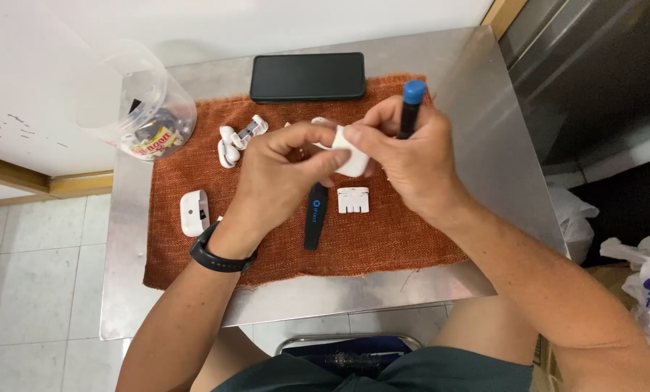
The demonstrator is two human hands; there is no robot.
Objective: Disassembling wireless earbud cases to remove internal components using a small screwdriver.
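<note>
Dark green shorts [412,370] on the seated person's lap sit lowest in the view, close under the camera, with the steel-topped bench [484,145] drawn up against the knees so both forearms can work over it. Across the bench lies a rust-orange woven cloth [383,250], probably there to stop small parts sliding on bare metal. A clear plastic tub [132,98] of oddments stands off the cloth at the far left corner, and a black smartphone [307,76] lies face up along the far edge, both out of the working area. Raised above the cloth's middle, the left hand [278,170] pinches a small white plastic earbud case [352,156] between thumb and fingers, steadying it, while the right hand [405,156] grips its other side and keeps a black blue-capped pen tool [410,109] clamped upright in the fingers. Beneath them rest a flat black pry tool [315,216], a white slotted insert [353,199], a white case half [194,213] and white earbuds [239,139], spread singly, seemingly for easy reach.
</note>
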